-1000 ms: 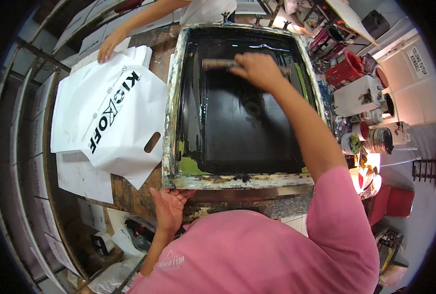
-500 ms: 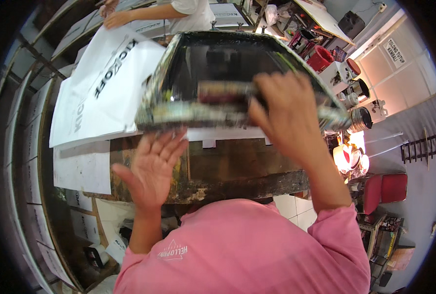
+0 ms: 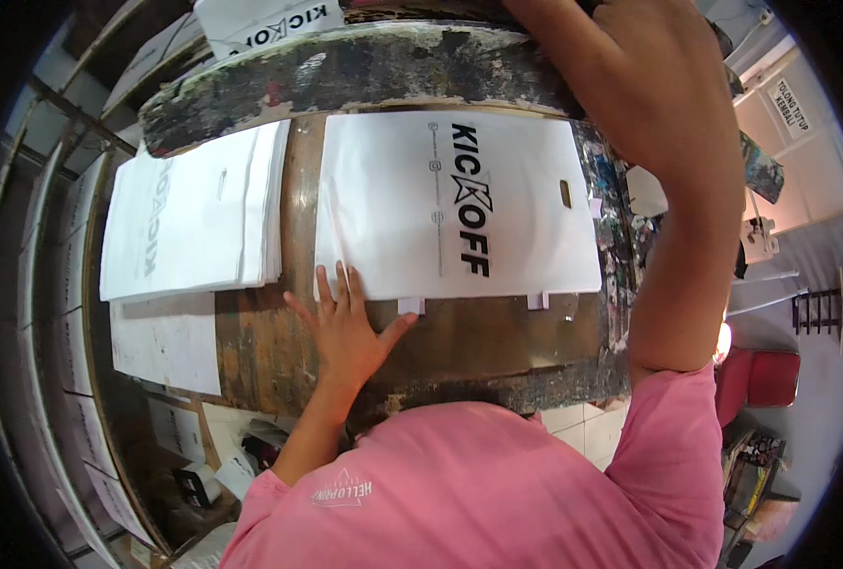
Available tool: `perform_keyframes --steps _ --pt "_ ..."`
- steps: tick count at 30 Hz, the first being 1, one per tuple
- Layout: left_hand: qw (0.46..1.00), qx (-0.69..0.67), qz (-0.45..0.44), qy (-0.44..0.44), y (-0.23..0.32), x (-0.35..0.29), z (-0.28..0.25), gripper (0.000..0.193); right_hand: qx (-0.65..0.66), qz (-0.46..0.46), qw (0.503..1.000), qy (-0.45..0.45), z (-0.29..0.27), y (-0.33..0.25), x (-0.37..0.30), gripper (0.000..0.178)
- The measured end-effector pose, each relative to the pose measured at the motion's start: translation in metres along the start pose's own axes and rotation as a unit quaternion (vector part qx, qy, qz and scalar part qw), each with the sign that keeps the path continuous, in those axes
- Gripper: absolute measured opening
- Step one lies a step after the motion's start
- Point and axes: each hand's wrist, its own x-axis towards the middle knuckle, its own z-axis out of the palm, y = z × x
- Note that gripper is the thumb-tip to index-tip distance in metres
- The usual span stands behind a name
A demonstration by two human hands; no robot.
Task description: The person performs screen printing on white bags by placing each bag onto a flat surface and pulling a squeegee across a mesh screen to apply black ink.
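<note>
A white plastic bag (image 3: 384,209) with a black print and a punched handle slot lies flat on the worktable (image 3: 497,351). My left hand (image 3: 346,327) is open, its fingertips resting on the bag's near left corner. Above the bag, the paint-stained edge of a printing screen frame (image 3: 374,71) is raised and tilted up. My right hand (image 3: 630,66) reaches to the far right beside this frame; its fingers run out of the picture, so their grip is hidden. Small pale tabs (image 3: 411,306) stick out at the bag's near edge.
A stack of white bags (image 3: 199,228) lies to the left, overlapping a white sheet (image 3: 165,346). Another printed bag (image 3: 270,24) shows beyond the frame. Racks (image 3: 61,313) line the left side; a red chair (image 3: 763,379) stands at the right.
The screen frame has swung up, uncovering the printed bag. My left hand has turned palm down onto the bag. My right hand has moved up and away; the co-worker is out of view.
</note>
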Motion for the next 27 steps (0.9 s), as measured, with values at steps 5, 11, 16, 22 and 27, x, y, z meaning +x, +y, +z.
perform_keyframes --steps 5,11,16,22,27 --pt "0.962 -0.216 0.033 0.165 0.014 0.049 -0.039 0.075 0.010 0.217 0.972 -0.090 -0.011 -0.027 0.041 0.048" --pt "0.838 -0.467 -0.097 0.264 0.011 0.080 -0.064 0.044 0.028 0.239 0.964 -0.110 -0.011 -0.027 0.056 0.047" --pt "0.786 -0.528 -0.201 0.250 -0.068 0.063 -0.083 0.054 -0.003 -0.004 1.000 0.018 0.015 0.017 0.027 0.040" --pt "0.798 -0.510 -0.201 0.249 -0.253 0.056 -0.086 0.069 -0.031 -0.045 0.998 -0.041 0.017 0.038 0.020 0.043" --pt "0.858 -0.409 -0.271 0.151 -0.394 0.079 -0.107 0.074 -0.039 -0.023 0.999 0.016 0.016 0.020 0.001 0.040"
